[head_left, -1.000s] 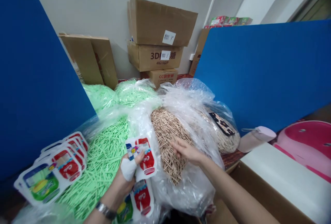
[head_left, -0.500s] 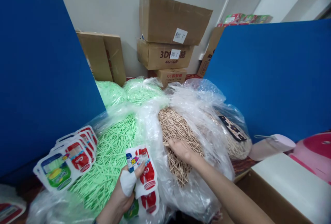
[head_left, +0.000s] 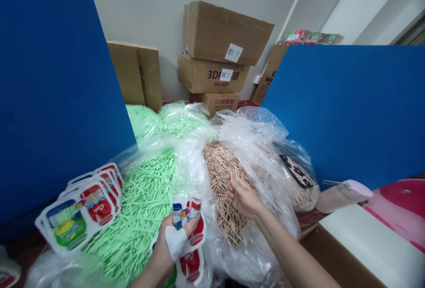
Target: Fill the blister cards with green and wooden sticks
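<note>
My left hand (head_left: 166, 243), a white wrap around its thumb base, is closed on a printed packet (head_left: 186, 210) with red and blue artwork. More packets (head_left: 191, 265) of the same kind lie below and behind it. Over an open plastic bag of thin brown sticks (head_left: 221, 159), my right hand (head_left: 247, 197) pinches a few brown sticks (head_left: 235, 179) upright between thumb and fingers. Left of that bag is another open bag of light green sticks (head_left: 146, 190). A fanned pile of packets (head_left: 68, 223) rests on its left side.
Blue partitions (head_left: 56, 84) stand on both sides. Cardboard boxes (head_left: 226, 33) are stacked at the back. To the right are a phone in a spotted case (head_left: 297, 172), a pale cup (head_left: 345, 195), a pink item (head_left: 398, 210) and an open carton (head_left: 332, 252).
My right hand has lifted from the brown pile and turned, with sticks now showing in its fingers. My left hand has moved slightly right and tilted the packet.
</note>
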`<state>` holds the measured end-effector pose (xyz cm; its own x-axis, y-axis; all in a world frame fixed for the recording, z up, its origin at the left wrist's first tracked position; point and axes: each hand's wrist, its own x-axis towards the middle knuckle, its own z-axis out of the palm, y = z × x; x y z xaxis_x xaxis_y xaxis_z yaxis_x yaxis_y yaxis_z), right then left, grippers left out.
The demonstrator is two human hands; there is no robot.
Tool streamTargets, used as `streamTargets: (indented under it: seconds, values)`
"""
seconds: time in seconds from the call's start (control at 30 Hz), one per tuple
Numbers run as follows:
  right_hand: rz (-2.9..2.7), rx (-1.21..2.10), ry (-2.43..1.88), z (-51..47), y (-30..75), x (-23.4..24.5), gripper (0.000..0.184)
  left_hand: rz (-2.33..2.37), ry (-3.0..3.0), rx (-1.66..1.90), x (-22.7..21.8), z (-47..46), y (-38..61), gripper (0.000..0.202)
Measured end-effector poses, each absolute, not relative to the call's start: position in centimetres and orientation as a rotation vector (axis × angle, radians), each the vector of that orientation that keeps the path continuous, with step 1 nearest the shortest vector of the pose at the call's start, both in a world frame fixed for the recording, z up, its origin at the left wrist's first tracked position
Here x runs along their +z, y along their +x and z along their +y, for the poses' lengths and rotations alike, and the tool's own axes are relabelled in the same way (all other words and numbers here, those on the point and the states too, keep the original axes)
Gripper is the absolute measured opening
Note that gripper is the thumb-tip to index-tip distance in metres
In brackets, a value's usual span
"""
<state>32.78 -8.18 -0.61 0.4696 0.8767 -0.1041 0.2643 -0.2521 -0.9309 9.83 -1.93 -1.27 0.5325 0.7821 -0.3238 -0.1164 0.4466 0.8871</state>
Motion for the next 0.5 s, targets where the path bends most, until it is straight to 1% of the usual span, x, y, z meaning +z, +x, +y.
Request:
streamTargets:
  seconds: [0.07,0.13,0.2,0.33,0.5]
  values:
    - [-0.854,0.833,-1.582,-7.8,30.6,1.0,0.044,0.832,1.057,0.658,-1.2,-2.0,9.8,0.028]
    - [-0.652,0.867,-1.262,-7.4,28.2,3.2,0.037,0.832,1.150,0.696,-1.0,-2.0,9.7,0.025]
    - [-0.603,0.837,-1.071,-6.9,26.0,5.2,0.030,0.814,1.246,0.737,-0.8,-2.1,9.6,0.022]
    - [-0.745,0.715,-0.950,-6.0,22.6,7.4,0.020,0.796,1.430,0.831,-0.3,-2.0,9.4,0.014]
    - [-0.913,0.661,-0.967,-5.1,20.8,6.4,0.013,0.783,1.519,0.888,0.2,-1.6,8.7,0.011]
